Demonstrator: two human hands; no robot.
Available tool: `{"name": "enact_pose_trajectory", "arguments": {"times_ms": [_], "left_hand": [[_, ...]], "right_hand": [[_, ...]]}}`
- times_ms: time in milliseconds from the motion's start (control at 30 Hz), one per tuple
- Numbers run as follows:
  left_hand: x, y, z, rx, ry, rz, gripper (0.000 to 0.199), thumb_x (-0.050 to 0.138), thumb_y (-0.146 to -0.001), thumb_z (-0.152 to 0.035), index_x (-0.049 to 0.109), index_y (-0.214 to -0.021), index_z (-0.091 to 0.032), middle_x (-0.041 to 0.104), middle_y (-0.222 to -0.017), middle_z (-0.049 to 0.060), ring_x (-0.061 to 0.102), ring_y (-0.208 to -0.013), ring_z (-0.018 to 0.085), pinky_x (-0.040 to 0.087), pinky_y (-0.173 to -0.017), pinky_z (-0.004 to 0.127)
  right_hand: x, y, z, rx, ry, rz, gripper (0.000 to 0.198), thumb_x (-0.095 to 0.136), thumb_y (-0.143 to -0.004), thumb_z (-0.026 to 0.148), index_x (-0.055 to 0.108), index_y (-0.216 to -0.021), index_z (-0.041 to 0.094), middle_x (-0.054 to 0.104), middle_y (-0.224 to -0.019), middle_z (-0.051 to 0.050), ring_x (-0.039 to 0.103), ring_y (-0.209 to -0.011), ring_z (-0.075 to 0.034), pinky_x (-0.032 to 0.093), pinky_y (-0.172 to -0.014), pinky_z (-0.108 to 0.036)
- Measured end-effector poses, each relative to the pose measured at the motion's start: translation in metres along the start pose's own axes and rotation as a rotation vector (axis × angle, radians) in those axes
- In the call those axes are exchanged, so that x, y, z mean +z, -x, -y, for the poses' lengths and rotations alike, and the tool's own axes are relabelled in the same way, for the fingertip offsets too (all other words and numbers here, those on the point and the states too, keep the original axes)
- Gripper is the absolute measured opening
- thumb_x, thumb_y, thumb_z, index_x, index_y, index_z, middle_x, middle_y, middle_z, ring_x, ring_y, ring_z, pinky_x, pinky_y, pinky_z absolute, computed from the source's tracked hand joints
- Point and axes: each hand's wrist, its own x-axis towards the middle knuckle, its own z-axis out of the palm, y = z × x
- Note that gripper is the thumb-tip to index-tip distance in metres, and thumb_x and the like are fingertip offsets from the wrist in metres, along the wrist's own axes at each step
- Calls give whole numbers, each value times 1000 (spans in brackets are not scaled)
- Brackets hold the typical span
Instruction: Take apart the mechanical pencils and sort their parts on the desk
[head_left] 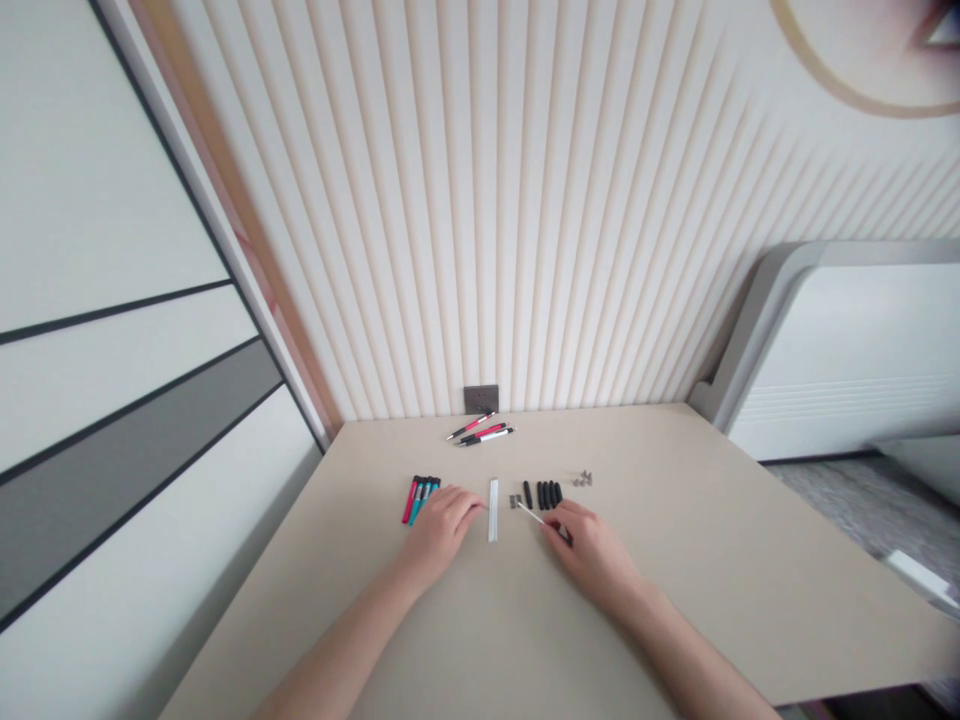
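Observation:
My left hand (450,512) rests on the table with its fingertips pinched together; whatever is between them is too small to make out. Just right of those fingertips lie thin white tubes (493,510), side by side. Colored pen barrels (420,497), red and teal with dark ends, lie partly behind my left hand. My right hand (581,530) is closed around a thin white rod (531,513), which points up and left. Its tip is beside small grey metal pieces (515,501). Several black grips (549,495) stand in a row beyond my right fingers, one slightly apart.
Assembled pens (486,433), red, black and white, lie at the table's back edge below a dark wall socket (481,398). Small metal parts (583,479) are scattered right of the black grips. A white cabinet is at left, a bed headboard (847,350) at right.

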Motion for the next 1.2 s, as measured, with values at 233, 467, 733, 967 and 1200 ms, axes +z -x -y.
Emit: {"name": "enact_pose_trajectory", "arguments": {"times_ms": [233, 467, 733, 967, 1200], "left_hand": [[-8, -11, -11, -5, -3, 49, 18, 47, -96, -21, 65, -95, -21, 67, -93, 3, 60, -91, 18, 45, -84, 31], [-12, -44, -19, 0, -159, 223, 18, 54, -92, -20, 71, -85, -22, 68, -89, 3, 62, -86, 18, 43, -78, 30], [-3, -70, -27, 50, -254, 233, 16, 57, -90, -17, 71, -85, -21, 71, -85, 3, 64, -85, 19, 42, -76, 29], [-14, -42, -21, 52, -408, 194, 14, 58, -88, -13, 69, -83, -21, 67, -84, 5, 62, -86, 22, 41, -76, 33], [2, -30, -26, 68, -442, 299, 19, 54, -90, -11, 69, -82, -21, 68, -81, 5, 60, -86, 21, 38, -76, 31]], "right_hand": [[0, 3, -1, 14, -22, -18, 27, 42, -95, 29, 68, -90, 22, 67, -89, -5, 62, -80, -18, 43, -71, -27], [-4, 6, 0, 2, -59, -43, 25, 44, -94, 28, 67, -85, 22, 67, -87, -4, 63, -78, -18, 42, -69, -25], [-2, 6, -6, 12, -77, -73, 26, 44, -94, 28, 68, -86, 22, 67, -87, -5, 63, -77, -18, 41, -68, -25], [-1, 6, -5, 17, -59, -55, 25, 45, -94, 28, 68, -86, 22, 67, -88, -5, 63, -79, -18, 40, -69, -25], [-1, 7, -5, 35, -58, -44, 24, 45, -94, 26, 67, -84, 21, 67, -88, -4, 62, -77, -16, 39, -68, -23]]}}
